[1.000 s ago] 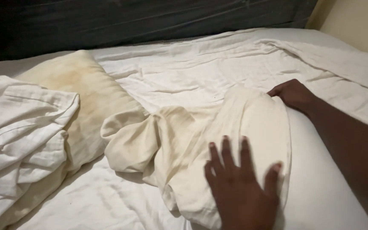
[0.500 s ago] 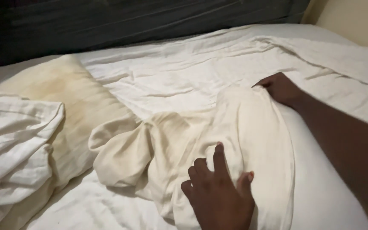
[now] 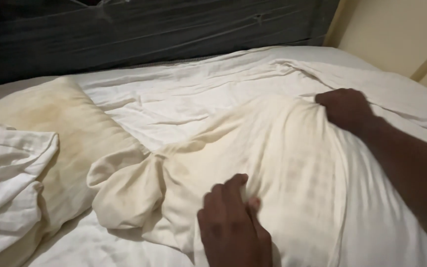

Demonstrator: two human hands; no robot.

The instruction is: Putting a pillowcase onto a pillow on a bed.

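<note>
A white pillow [image 3: 386, 217] lies on the bed at the lower right, partly inside a cream pillowcase [image 3: 273, 153]. My left hand [image 3: 233, 227] pinches a fold of the pillowcase near the pillow's near side. At the pillow's far corner my right hand [image 3: 344, 109] grips the same cloth. The loose, unfilled end of the pillowcase [image 3: 124, 193] trails off to the left in a crumpled bunch.
A second, yellow-stained pillow [image 3: 70, 133] lies at the left, with a bundled white sheet [image 3: 6, 183] partly over it. A wrinkled white bedsheet [image 3: 184, 89] covers the mattress. A dark headboard [image 3: 149, 29] runs along the back and a cream wall [image 3: 396, 29] stands at the right.
My left hand went from flat and spread to pinching the pillowcase. My right hand closed on the cloth at the far corner, and the pillowcase now stretches further over the pillow.
</note>
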